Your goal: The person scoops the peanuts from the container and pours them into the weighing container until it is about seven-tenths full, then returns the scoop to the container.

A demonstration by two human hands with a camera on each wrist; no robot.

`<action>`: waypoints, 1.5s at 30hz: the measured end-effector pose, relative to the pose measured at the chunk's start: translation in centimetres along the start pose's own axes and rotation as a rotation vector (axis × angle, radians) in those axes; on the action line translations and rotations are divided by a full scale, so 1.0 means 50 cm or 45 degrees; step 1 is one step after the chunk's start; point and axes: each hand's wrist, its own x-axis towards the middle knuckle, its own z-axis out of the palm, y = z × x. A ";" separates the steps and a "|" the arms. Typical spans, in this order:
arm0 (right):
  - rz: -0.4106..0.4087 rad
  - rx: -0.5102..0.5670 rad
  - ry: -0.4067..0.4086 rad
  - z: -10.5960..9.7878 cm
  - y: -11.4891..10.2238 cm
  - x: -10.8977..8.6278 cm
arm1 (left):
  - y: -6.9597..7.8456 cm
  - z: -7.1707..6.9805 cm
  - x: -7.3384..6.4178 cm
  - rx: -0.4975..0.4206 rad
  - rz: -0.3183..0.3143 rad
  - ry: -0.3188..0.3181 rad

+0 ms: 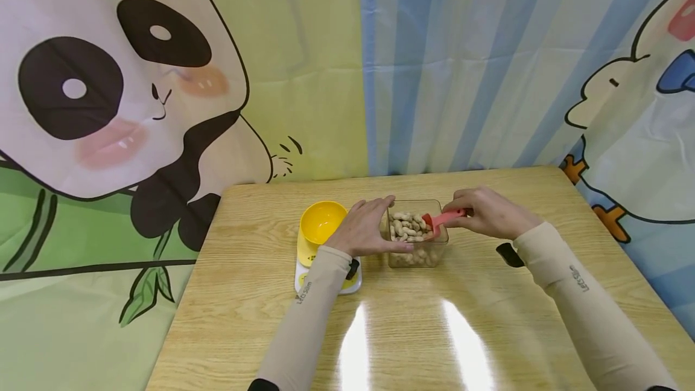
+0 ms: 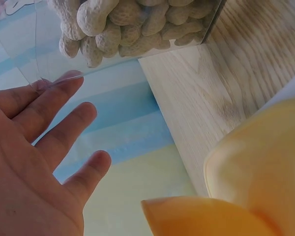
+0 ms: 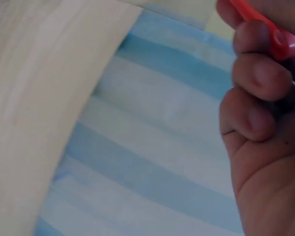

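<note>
My right hand (image 1: 496, 213) pinches the handle end of a pink-red scoop (image 1: 447, 216), whose head dips among the peanuts (image 1: 404, 226). These unshelled peanuts lie in a clear rectangular container (image 1: 429, 202). Against the container's left side rests my left hand (image 1: 365, 228), fingers spread and fairly straight, with the thumb along the front. In the left wrist view two fingertips (image 2: 71, 81) touch the clear wall, while the other fingers stand free of it. The right wrist view shows curled fingers (image 3: 258, 76) around the red handle (image 3: 282, 44); the scoop's head is outside that view.
Left of the container, a yellow bowl (image 1: 324, 222) sits on a white and yellow kitchen scale (image 1: 301, 279), partly covered by the left forearm. Everything stands on a wooden table (image 1: 244, 294). A printed curtain (image 1: 326, 107) hangs behind the table's back edge.
</note>
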 end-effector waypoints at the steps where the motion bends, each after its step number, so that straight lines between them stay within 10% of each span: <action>1: -0.004 0.018 0.020 0.005 0.005 -0.003 | -0.001 0.001 0.000 -0.007 0.002 0.004; 13: -0.019 0.132 0.147 0.031 0.032 -0.016 | -0.003 0.003 0.000 -0.035 -0.007 0.006; 32: 0.392 0.482 0.352 0.087 0.041 -0.068 | -0.006 0.008 0.004 -0.050 -0.019 -0.002; 45: 0.443 0.728 0.427 0.111 0.049 -0.087 | -0.006 0.004 0.001 -0.046 -0.016 0.006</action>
